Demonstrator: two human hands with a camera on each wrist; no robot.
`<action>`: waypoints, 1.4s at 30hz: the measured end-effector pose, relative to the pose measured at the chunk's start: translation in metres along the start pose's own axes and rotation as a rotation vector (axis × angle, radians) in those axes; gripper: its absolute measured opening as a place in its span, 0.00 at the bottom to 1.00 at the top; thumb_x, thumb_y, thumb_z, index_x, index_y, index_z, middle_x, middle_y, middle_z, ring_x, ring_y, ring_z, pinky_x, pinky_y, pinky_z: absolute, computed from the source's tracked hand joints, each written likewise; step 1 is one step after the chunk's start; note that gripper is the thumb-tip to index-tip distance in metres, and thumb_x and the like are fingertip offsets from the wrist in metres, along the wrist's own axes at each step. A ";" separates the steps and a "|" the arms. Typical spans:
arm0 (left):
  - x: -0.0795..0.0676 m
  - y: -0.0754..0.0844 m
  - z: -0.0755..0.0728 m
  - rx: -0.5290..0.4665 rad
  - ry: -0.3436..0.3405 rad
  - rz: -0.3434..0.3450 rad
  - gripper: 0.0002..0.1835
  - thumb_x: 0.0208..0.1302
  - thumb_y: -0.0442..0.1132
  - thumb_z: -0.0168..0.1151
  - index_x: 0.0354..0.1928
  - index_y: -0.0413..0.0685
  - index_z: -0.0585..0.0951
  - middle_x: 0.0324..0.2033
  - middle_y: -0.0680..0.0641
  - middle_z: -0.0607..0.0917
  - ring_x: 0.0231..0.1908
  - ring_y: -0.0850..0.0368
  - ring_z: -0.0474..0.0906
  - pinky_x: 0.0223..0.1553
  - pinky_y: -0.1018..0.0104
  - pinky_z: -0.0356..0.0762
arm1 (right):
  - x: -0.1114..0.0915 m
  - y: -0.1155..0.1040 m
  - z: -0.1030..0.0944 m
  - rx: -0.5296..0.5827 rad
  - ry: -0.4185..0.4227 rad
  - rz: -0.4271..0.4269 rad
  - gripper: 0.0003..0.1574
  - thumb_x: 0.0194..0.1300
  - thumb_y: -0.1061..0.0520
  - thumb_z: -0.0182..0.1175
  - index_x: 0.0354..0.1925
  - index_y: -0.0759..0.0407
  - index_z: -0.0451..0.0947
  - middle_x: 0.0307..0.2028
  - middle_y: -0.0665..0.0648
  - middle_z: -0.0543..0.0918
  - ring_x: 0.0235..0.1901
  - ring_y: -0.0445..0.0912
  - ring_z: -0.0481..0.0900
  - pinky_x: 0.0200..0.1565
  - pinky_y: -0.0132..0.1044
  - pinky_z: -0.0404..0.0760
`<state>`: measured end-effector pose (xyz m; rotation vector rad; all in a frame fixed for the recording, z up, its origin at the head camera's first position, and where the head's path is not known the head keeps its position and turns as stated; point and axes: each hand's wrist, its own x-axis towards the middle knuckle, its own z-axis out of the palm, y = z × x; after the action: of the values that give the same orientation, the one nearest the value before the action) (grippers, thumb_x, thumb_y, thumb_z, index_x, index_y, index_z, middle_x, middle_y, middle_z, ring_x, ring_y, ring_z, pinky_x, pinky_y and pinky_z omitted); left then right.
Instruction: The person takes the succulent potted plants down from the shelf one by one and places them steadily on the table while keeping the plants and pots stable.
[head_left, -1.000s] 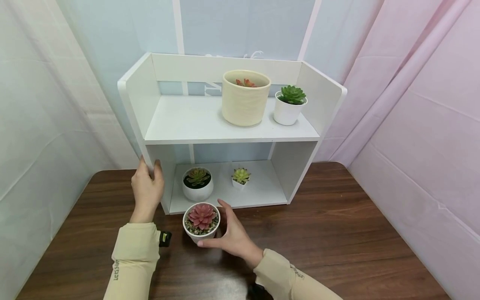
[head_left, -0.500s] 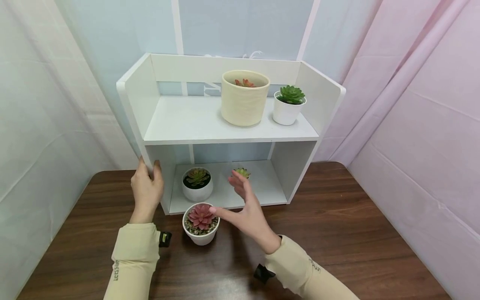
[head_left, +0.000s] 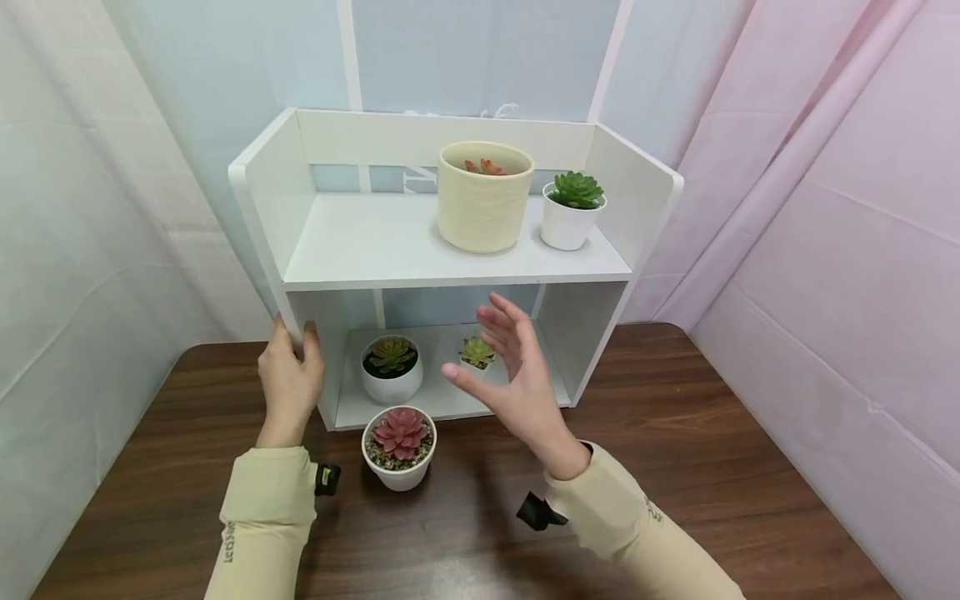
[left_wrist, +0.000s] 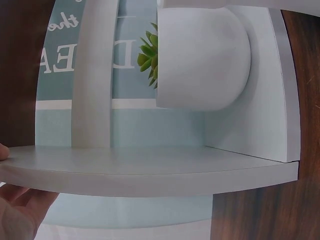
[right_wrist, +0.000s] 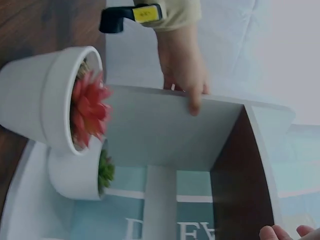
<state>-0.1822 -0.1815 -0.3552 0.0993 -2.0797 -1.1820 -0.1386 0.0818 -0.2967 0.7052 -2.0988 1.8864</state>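
Observation:
My left hand (head_left: 291,379) grips the left side panel of the white two-tier shelf (head_left: 457,279), thumb inside and fingers outside; the left wrist view shows its fingers (left_wrist: 32,207) at the panel edge. My right hand (head_left: 525,383) is raised in front of the lower tier, fingers spread and bent, holding nothing. Behind its thumb, a small yellow-green succulent (head_left: 477,350) stands on the lower board. A round white pot with a dark green succulent (head_left: 392,385) is left of it. On the table before the shelf stands a white pot with a red succulent (head_left: 400,475).
The upper tier carries a large cream pot (head_left: 483,212) with orange-red leaf tips showing inside, and a white pot with a green succulent (head_left: 566,227) to its right. The shelf stands on a dark wooden table (head_left: 712,467). Pale curtains (head_left: 840,300) hang around it.
My right hand has let go of the red succulent's pot and moved up and right, in front of the lower tier. The pot stays on the table. My left hand keeps its grip.

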 end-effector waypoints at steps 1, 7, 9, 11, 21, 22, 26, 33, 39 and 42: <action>0.000 0.000 0.000 0.001 0.000 -0.002 0.18 0.71 0.37 0.49 0.56 0.32 0.72 0.46 0.25 0.80 0.45 0.27 0.78 0.42 0.34 0.73 | 0.002 -0.003 -0.001 0.005 0.002 -0.004 0.54 0.54 0.58 0.72 0.71 0.54 0.53 0.65 0.57 0.67 0.66 0.46 0.65 0.67 0.43 0.63; 0.000 -0.001 -0.001 0.001 -0.007 -0.011 0.18 0.71 0.37 0.48 0.56 0.32 0.72 0.47 0.26 0.80 0.46 0.27 0.78 0.42 0.34 0.73 | 0.014 -0.018 -0.009 -0.007 0.031 -0.049 0.54 0.53 0.65 0.70 0.71 0.56 0.53 0.64 0.59 0.67 0.66 0.45 0.65 0.66 0.41 0.64; 0.000 -0.001 -0.001 0.000 -0.007 -0.012 0.18 0.71 0.37 0.48 0.57 0.32 0.72 0.48 0.26 0.80 0.46 0.27 0.78 0.42 0.34 0.73 | 0.019 -0.023 -0.011 -0.018 0.042 -0.070 0.54 0.53 0.65 0.71 0.71 0.56 0.53 0.65 0.60 0.66 0.66 0.46 0.65 0.66 0.40 0.64; 0.000 -0.001 -0.001 -0.001 -0.007 -0.011 0.18 0.71 0.37 0.49 0.57 0.32 0.72 0.48 0.26 0.80 0.46 0.27 0.78 0.42 0.34 0.73 | 0.024 -0.026 -0.012 -0.034 0.056 -0.086 0.54 0.53 0.64 0.71 0.72 0.55 0.53 0.66 0.62 0.65 0.67 0.47 0.64 0.66 0.39 0.64; 0.000 -0.001 0.000 -0.003 -0.006 -0.003 0.17 0.71 0.37 0.49 0.55 0.32 0.73 0.45 0.25 0.80 0.44 0.27 0.78 0.41 0.35 0.72 | 0.044 -0.034 -0.016 -0.117 0.091 -0.053 0.56 0.54 0.61 0.71 0.73 0.56 0.51 0.70 0.57 0.61 0.69 0.46 0.61 0.65 0.36 0.65; 0.000 -0.001 0.000 -0.005 -0.007 -0.002 0.17 0.71 0.37 0.49 0.55 0.32 0.73 0.46 0.25 0.80 0.45 0.27 0.78 0.41 0.35 0.72 | 0.046 -0.034 -0.017 -0.122 0.094 -0.046 0.56 0.54 0.60 0.71 0.73 0.55 0.51 0.70 0.56 0.61 0.69 0.46 0.61 0.65 0.36 0.65; 0.000 -0.002 -0.001 -0.012 -0.014 -0.003 0.18 0.71 0.37 0.48 0.56 0.32 0.72 0.48 0.26 0.80 0.47 0.27 0.77 0.42 0.34 0.72 | 0.053 -0.036 -0.018 -0.138 0.116 -0.021 0.57 0.53 0.58 0.72 0.74 0.53 0.50 0.70 0.54 0.60 0.69 0.43 0.60 0.65 0.34 0.64; 0.000 -0.003 0.000 -0.006 -0.014 -0.003 0.18 0.71 0.37 0.49 0.57 0.32 0.72 0.49 0.26 0.79 0.48 0.27 0.77 0.43 0.33 0.73 | 0.069 -0.035 -0.022 -0.180 0.156 0.038 0.59 0.53 0.52 0.73 0.74 0.49 0.49 0.71 0.53 0.59 0.69 0.40 0.59 0.66 0.32 0.61; 0.000 -0.004 0.000 -0.004 -0.010 -0.001 0.18 0.71 0.36 0.49 0.57 0.32 0.72 0.50 0.26 0.79 0.49 0.27 0.76 0.44 0.33 0.72 | 0.079 -0.031 -0.025 -0.158 0.175 0.069 0.60 0.54 0.52 0.71 0.75 0.49 0.46 0.73 0.53 0.55 0.71 0.41 0.55 0.68 0.33 0.59; 0.001 -0.004 0.000 -0.006 -0.007 0.008 0.18 0.71 0.36 0.49 0.57 0.32 0.72 0.50 0.26 0.79 0.49 0.27 0.76 0.44 0.33 0.72 | 0.084 -0.030 -0.025 -0.152 0.182 0.079 0.61 0.53 0.51 0.72 0.75 0.48 0.46 0.73 0.53 0.54 0.71 0.41 0.55 0.68 0.33 0.58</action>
<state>-0.1837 -0.1838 -0.3577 0.0845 -2.0809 -1.1855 -0.1988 0.0887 -0.2271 0.4075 -2.1525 1.7330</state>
